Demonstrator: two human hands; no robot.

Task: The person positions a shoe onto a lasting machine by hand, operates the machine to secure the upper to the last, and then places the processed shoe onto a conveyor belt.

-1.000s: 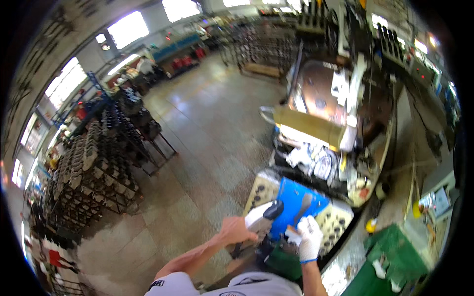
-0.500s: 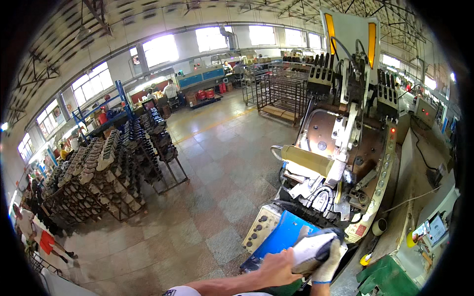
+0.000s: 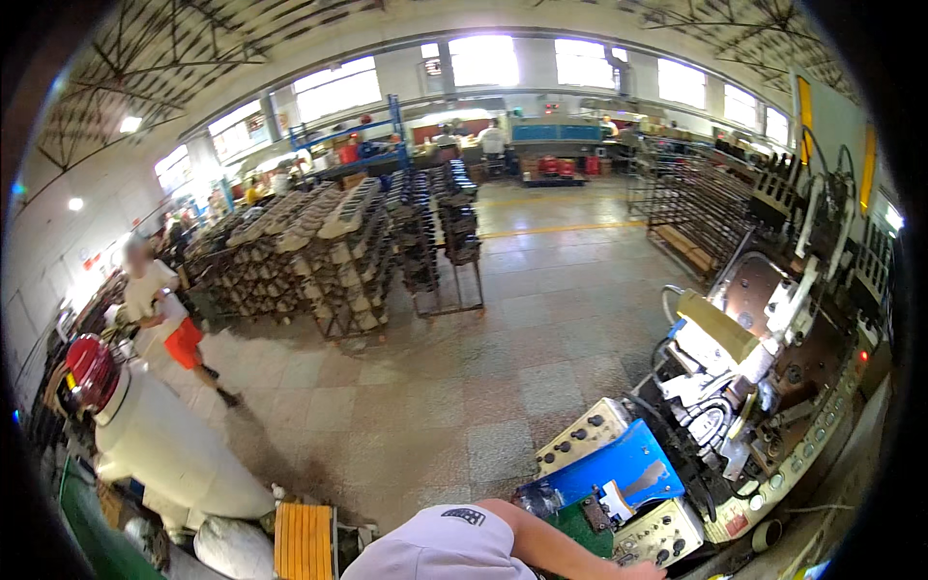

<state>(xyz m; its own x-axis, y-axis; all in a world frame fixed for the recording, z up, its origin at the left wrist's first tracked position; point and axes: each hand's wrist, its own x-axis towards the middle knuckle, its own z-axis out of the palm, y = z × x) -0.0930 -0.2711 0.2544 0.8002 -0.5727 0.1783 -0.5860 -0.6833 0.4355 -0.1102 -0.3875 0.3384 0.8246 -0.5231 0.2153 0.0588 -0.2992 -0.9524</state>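
Note:
My left arm [image 3: 565, 551], in a white short sleeve [image 3: 425, 546], reaches across the bottom of the view toward the right. Only a sliver of my left hand [image 3: 640, 571] shows at the lower edge, with its fingers cut off, so what it holds cannot be made out. Close by it is a cream control box [image 3: 662, 534] with black knobs. A blue panel [image 3: 619, 469] slopes beside that box, below the large machine [image 3: 725, 406] with its hoses and metal clamps. My right hand is out of view.
At the left stands a white cylindrical tank [image 3: 174, 445] with a red top, near a slatted yellow-orange stool [image 3: 304, 541]. A person [image 3: 159, 300] in orange shorts is on the floor behind it. Racks loaded with shoes [image 3: 338, 242] and bare metal racks [image 3: 686, 198] stand farther off.
The view has swung left, so the machine sits farther right and the tank and stool appear. The white-and-dark shoe held in both hands and the gloved right hand have left the picture.

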